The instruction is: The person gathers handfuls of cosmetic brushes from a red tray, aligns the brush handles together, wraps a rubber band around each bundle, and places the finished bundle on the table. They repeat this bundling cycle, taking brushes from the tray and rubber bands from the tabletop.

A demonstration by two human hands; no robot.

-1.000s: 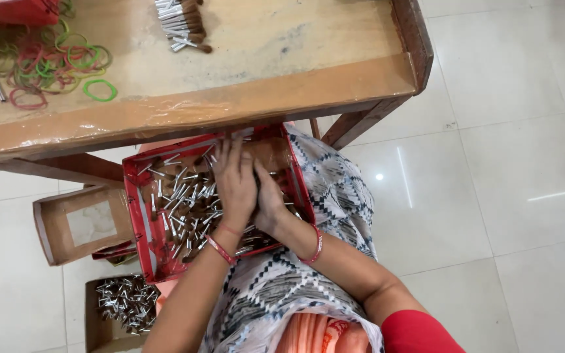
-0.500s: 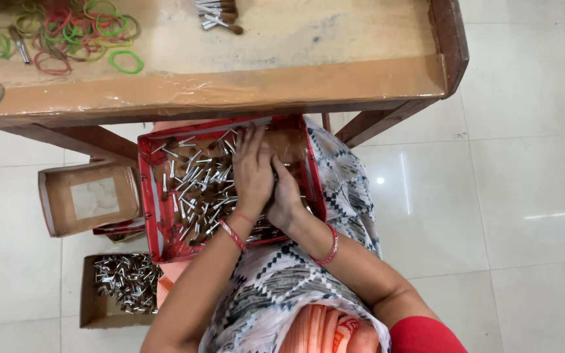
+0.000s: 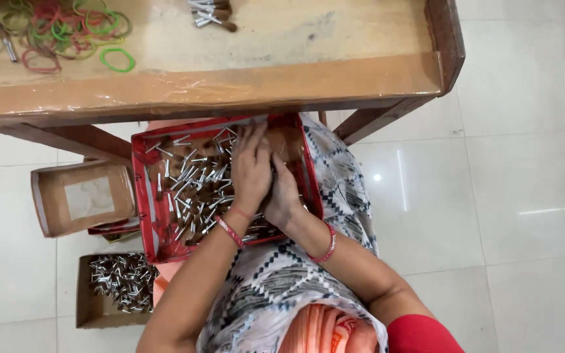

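Observation:
A red tray rests on my lap, filled with several small brushes that have silver ferrules and brown tips. My left hand lies palm down in the tray, fingers spread over the brushes. My right hand is pressed against it on the right, fingers curled into the pile. What the fingers hold is hidden. Both wrists wear red bangles.
A wooden table covered in clear film stands ahead, with coloured rubber bands and a bundle of brushes on it. On the floor at my left sit an open cardboard box and a box of brushes.
The view shifted slightly, so the tray and hands sit lower and more to the right. My hands have stayed together in the tray with small finger movements.

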